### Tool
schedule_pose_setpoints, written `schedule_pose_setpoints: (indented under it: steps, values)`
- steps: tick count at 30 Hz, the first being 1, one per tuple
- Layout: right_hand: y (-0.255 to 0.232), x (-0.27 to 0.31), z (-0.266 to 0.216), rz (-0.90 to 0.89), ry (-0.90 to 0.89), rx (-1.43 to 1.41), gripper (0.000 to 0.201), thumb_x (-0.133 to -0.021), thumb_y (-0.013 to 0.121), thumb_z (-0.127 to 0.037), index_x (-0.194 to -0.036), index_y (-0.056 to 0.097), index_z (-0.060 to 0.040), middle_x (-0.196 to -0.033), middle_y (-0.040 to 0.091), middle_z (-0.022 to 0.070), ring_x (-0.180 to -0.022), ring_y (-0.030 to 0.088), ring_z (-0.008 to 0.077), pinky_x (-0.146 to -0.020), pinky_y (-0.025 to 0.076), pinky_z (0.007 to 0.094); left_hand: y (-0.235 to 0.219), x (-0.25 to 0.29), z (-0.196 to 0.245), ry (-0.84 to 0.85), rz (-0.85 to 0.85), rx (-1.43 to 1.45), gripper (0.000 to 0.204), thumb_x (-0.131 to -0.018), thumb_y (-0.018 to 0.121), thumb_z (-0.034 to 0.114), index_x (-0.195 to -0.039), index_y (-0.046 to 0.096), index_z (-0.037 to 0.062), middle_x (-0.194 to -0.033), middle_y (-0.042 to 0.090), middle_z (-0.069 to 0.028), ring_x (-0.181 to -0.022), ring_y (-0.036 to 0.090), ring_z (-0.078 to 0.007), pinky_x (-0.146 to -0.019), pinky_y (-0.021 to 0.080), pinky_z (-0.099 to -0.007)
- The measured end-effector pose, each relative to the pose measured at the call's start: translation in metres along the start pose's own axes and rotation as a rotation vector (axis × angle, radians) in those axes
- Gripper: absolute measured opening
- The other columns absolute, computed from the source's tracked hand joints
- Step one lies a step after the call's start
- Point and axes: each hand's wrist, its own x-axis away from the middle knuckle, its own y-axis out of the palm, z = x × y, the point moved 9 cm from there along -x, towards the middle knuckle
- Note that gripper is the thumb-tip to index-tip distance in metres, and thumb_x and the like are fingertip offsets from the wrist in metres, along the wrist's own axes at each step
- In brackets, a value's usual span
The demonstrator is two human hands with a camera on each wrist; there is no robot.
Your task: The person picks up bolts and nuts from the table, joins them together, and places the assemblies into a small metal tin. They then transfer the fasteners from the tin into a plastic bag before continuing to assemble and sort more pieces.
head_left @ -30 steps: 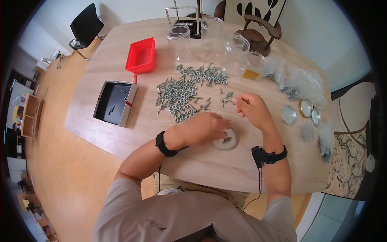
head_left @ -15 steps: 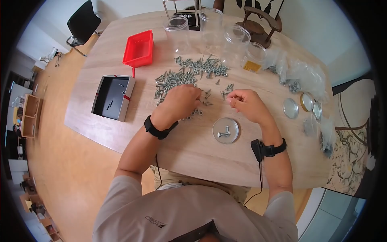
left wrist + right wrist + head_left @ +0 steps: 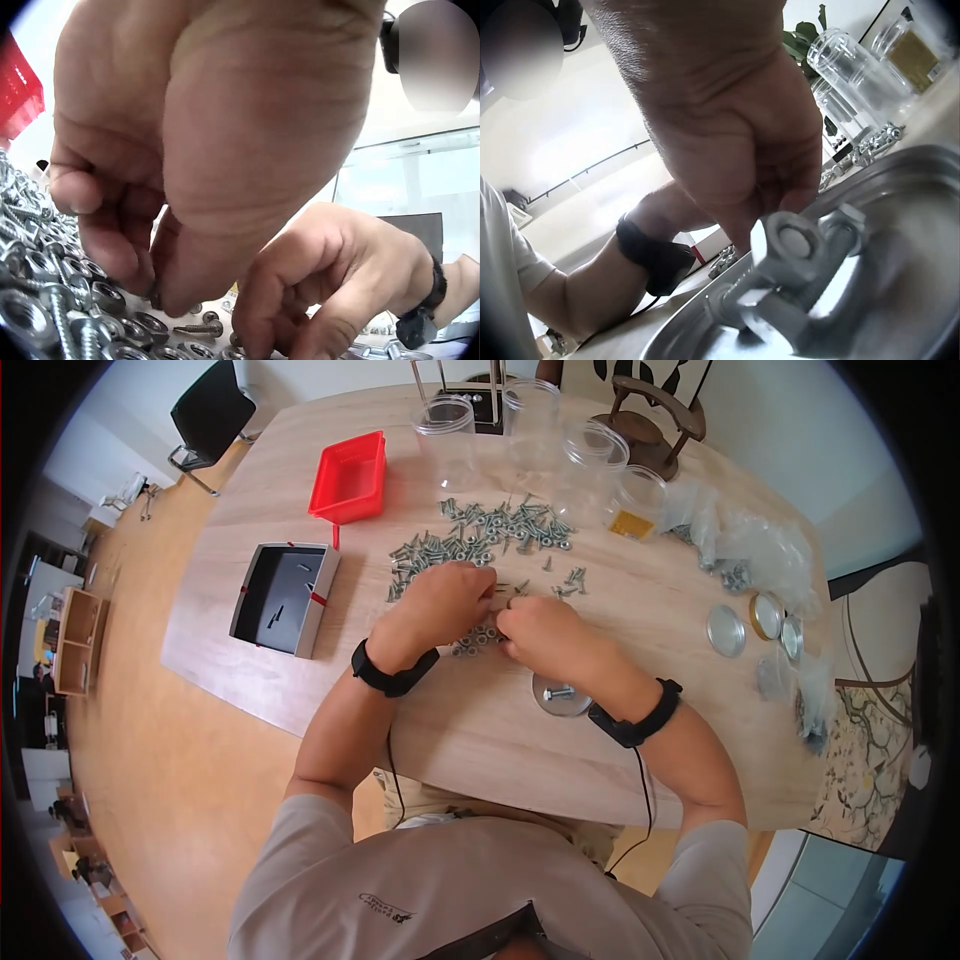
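In the head view, my left hand (image 3: 443,603) is low over the near side of a pile of screws, bolts and nuts (image 3: 430,550). Its thumb and forefinger pinch a small metal piece (image 3: 156,296), mostly covered by the fingertips. Close beside it, my right hand (image 3: 548,637) reaches down with bent fingers, its fingertips right at some loose nuts (image 3: 472,643); I cannot tell if it holds one. Under the right wrist lies a shallow round metal lid (image 3: 575,706). Bolts with nuts threaded on them (image 3: 787,240) lie in this lid.
To the left are a grey box (image 3: 315,605) with a few dark screws and a red bin (image 3: 350,505). Clear plastic jars (image 3: 447,455) line the back. On the right are metal lids (image 3: 726,631) and plastic bags of hardware (image 3: 765,550).
My left hand has gone from above the round lid to the pile on the left. The right hand has moved left and nearer, beside the left hand, its forearm now partly covering the lid.
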Motion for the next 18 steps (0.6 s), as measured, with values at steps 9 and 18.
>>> schedule_pose_setpoints:
  steps: [9,18]
  values:
    - [-0.037,0.039,0.085,0.186,0.355,-1.032,0.028,-0.096,0.079,-0.014,-0.119,0.076,0.0027,-0.099,0.08,0.0125,-0.083,0.076,0.0205,-0.078,0.061,0.0315,-0.04,0.001,0.02,-0.057,0.154,0.486,0.012,-0.095,0.071,0.009,-0.103,0.069,0.001,-0.086,0.068,-0.0073,-0.077,0.064,-0.016,-0.072,0.052,-0.0314]
    - [-0.027,0.047,0.075,0.207,0.348,-1.533,0.033,-0.105,0.073,-0.012,-0.133,0.069,0.0054,-0.117,0.079,0.0143,-0.099,0.079,0.0188,-0.083,0.065,0.0265,-0.02,0.004,0.04,0.015,0.052,0.902,0.016,-0.104,0.069,0.008,-0.116,0.072,-0.0021,-0.099,0.071,0.001,-0.088,0.061,-0.0056,-0.078,0.051,-0.0239]
